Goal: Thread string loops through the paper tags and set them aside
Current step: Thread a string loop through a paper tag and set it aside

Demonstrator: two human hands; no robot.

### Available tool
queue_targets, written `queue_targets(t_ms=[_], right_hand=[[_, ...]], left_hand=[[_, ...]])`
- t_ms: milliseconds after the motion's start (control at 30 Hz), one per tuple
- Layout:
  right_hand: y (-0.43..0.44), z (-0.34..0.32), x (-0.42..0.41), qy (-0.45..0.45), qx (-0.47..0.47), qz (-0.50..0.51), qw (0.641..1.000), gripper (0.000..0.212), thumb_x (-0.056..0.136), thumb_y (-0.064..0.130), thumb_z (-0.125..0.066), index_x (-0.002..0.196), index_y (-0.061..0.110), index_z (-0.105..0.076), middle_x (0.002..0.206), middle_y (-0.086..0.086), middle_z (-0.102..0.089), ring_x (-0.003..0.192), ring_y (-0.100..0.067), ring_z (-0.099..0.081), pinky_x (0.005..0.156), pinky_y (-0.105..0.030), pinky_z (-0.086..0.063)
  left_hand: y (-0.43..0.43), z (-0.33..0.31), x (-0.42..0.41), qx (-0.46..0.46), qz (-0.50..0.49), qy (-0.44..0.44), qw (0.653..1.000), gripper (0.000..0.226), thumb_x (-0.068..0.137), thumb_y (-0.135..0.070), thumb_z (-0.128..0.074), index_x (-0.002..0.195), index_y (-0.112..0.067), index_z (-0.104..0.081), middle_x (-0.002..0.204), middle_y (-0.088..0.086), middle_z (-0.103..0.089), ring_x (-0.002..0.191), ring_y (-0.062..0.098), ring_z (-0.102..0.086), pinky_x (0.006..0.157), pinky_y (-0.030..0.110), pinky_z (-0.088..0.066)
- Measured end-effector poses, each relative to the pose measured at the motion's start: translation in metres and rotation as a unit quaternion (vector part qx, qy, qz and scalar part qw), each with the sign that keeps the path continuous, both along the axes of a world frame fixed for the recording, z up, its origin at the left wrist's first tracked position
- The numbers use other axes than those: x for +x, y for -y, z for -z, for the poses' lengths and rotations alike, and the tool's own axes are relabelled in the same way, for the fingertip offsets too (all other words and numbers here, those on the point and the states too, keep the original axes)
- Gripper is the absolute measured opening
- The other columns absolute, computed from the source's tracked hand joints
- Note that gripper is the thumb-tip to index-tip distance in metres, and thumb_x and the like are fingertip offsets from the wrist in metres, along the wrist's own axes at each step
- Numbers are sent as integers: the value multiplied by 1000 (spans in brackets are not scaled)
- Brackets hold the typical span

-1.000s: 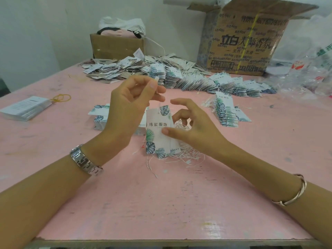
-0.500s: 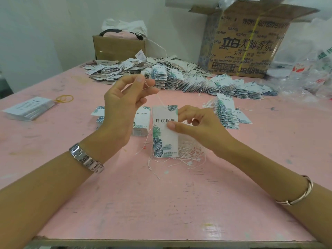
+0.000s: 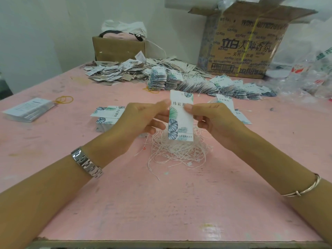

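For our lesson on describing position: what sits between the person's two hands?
Head view: an upright leaf-print paper tag, held on either side by the left hand and right hand. A tangle of string loops lies on the table beneath.

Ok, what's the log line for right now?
left hand: grips paper tag | right hand: pinches same tag | tag: upright above string pile | status: not set aside
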State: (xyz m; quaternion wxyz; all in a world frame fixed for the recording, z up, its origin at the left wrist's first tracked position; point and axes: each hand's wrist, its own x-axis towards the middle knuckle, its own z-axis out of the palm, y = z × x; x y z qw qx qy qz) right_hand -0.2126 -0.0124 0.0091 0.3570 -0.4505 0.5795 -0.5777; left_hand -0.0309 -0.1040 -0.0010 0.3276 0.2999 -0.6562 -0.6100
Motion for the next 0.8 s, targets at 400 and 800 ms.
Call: queue_targets(t_ms=[400, 800], right_hand=[[-2, 8, 1, -50, -37, 11, 998, 34, 74, 23, -80, 104, 10, -72, 68, 2, -72, 57, -6, -58, 57, -16, -47], [1, -12, -77, -71, -153, 180, 969, 13, 81, 3, -75, 92, 11, -72, 78, 5, -76, 73, -10, -68, 70, -19, -54]], left_hand=[[1, 5, -1, -11, -86, -78, 993, 7, 84, -23, -75, 83, -17, -77, 68, -4, -73, 60, 1, -66, 54, 12, -49], [-4, 8, -4, 9, -36, -90, 995, 24, 81, -33, -74, 91, -12, -77, 89, 4, -77, 83, 14, -74, 64, 15, -54]])
